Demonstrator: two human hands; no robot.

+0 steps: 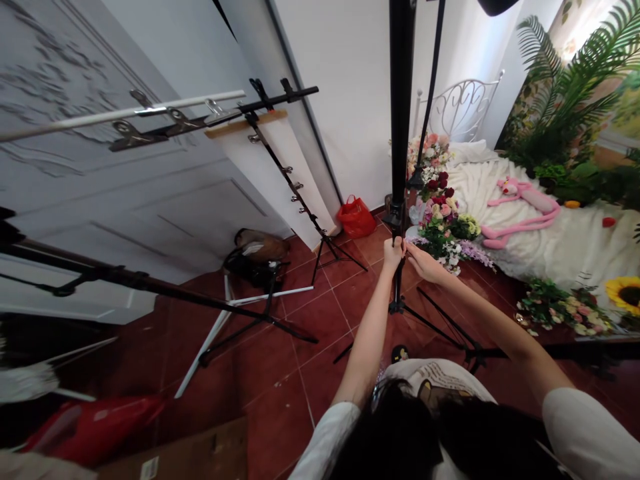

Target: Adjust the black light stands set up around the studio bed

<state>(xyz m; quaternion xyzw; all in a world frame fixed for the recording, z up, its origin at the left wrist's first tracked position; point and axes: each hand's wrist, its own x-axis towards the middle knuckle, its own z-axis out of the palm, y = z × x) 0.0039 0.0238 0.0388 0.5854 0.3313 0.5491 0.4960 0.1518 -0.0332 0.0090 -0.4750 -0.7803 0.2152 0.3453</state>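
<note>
A black light stand (401, 120) rises upright in front of me, its legs spread on the floor below. My left hand (393, 253) is closed around the pole, just under a black clamp collar (393, 216). From the right, my right hand (423, 263) meets the same spot, its fingers pressed together against the pole beside my left hand. Its fingertips are partly hidden, and whether they pinch a knob there I cannot make out.
Left stands a black stand (150, 285) with sprawled legs. Behind it are a crossbar with metal clips (175, 120) and a red bag (356, 217). On the right, flowers (440, 207) border a bed with white fabric (590, 247) and a pink plush toy (530, 203). Cardboard (200, 453) lies lower left.
</note>
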